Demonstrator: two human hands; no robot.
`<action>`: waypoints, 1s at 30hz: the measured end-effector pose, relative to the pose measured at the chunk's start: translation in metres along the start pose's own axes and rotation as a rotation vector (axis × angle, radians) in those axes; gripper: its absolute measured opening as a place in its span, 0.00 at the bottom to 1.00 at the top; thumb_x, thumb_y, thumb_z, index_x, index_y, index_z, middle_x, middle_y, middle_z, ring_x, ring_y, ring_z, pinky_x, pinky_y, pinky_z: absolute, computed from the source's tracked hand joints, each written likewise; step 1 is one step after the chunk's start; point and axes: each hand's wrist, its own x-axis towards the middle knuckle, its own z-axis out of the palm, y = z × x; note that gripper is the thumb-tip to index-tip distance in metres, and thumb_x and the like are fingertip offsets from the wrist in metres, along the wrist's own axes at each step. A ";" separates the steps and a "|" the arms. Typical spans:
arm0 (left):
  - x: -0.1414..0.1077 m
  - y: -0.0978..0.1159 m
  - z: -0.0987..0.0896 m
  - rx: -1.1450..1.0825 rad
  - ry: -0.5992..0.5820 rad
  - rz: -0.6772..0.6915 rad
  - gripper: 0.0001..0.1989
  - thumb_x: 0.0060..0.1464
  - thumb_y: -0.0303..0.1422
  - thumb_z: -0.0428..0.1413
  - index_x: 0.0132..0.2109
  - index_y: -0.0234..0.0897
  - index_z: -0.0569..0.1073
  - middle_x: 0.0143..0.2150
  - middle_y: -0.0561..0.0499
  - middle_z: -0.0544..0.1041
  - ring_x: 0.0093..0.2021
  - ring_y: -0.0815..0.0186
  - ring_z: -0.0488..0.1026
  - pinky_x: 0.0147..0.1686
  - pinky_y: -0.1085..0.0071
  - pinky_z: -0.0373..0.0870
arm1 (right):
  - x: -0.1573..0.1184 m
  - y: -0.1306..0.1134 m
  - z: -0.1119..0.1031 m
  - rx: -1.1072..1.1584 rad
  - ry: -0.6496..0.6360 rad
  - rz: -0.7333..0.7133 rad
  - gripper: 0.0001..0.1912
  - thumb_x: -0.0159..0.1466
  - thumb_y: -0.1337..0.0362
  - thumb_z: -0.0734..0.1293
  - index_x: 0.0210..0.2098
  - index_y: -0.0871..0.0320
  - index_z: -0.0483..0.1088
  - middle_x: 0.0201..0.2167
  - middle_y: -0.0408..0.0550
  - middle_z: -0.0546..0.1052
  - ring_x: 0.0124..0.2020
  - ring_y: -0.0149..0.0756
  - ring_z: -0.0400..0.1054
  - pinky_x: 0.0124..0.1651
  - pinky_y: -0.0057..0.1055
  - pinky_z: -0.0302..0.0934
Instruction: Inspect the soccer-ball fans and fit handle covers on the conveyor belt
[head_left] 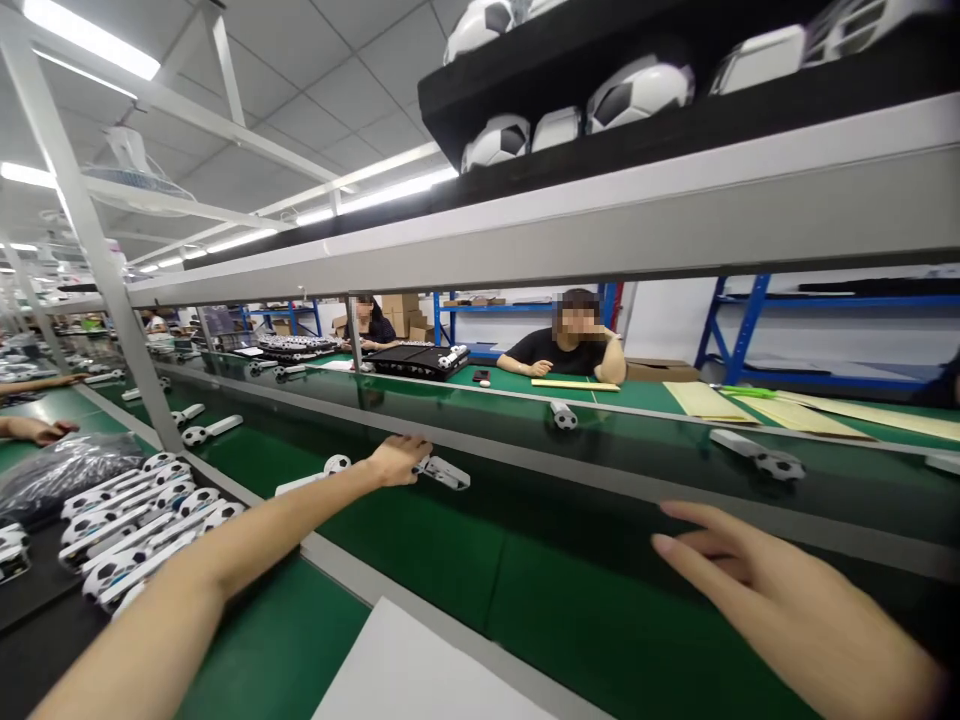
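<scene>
My left hand (397,461) reaches out over the green conveyor belt (435,540), its fingers closed round one end of a white football-patterned piece with a handle (448,473). The end under my fingers is hidden. Just behind my wrist on the belt lies another such piece, its ball end (337,464) showing past my forearm. My right hand (780,590) hovers over the right part of the belt, thumb and fingers apart, holding nothing. Beyond it, a white piece with a football end (780,465) lies on the far strip.
Football pieces (150,510) lie in rows on a black tray at left, beside a clear plastic bag (75,470). A white sheet (427,670) lies at the near edge. Overhead runs a shelf beam (525,225). Across the line sits a person (566,345); another person's hand (41,430) is at left.
</scene>
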 end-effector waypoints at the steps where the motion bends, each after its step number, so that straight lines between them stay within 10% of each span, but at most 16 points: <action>1: -0.005 0.010 -0.014 0.016 0.020 0.067 0.28 0.55 0.31 0.61 0.62 0.39 0.66 0.64 0.40 0.66 0.59 0.48 0.69 0.57 0.53 0.66 | -0.003 -0.012 0.010 -0.109 -0.069 0.032 0.20 0.59 0.47 0.71 0.47 0.46 0.77 0.40 0.57 0.81 0.39 0.56 0.75 0.42 0.49 0.65; 7: -0.048 0.066 -0.101 0.057 0.247 0.401 0.26 0.55 0.33 0.56 0.61 0.40 0.65 0.62 0.43 0.70 0.57 0.52 0.72 0.53 0.61 0.68 | -0.018 -0.055 0.077 -0.214 -0.266 -0.338 0.32 0.66 0.53 0.64 0.68 0.50 0.59 0.67 0.52 0.63 0.67 0.57 0.56 0.64 0.55 0.55; 14: -0.090 0.092 -0.155 -0.133 0.566 0.592 0.31 0.50 0.30 0.60 0.61 0.38 0.62 0.56 0.45 0.75 0.55 0.57 0.75 0.50 0.67 0.72 | -0.033 -0.070 0.083 -0.177 -0.323 -0.472 0.30 0.71 0.63 0.55 0.71 0.48 0.44 0.60 0.52 0.69 0.52 0.46 0.69 0.50 0.42 0.67; 21: -0.094 0.095 -0.155 -0.422 0.682 0.544 0.35 0.50 0.27 0.63 0.64 0.39 0.62 0.62 0.44 0.71 0.60 0.58 0.72 0.58 0.67 0.70 | -0.049 -0.083 0.072 -0.058 -0.410 -0.430 0.34 0.72 0.62 0.54 0.72 0.40 0.33 0.65 0.50 0.61 0.57 0.45 0.64 0.54 0.42 0.63; 30: -0.090 0.146 -0.120 -1.255 0.942 0.319 0.32 0.55 0.32 0.65 0.63 0.45 0.63 0.58 0.45 0.72 0.49 0.62 0.77 0.48 0.68 0.76 | -0.052 -0.084 0.076 0.620 -0.515 -0.255 0.29 0.71 0.59 0.60 0.69 0.41 0.47 0.49 0.48 0.68 0.46 0.40 0.67 0.49 0.40 0.66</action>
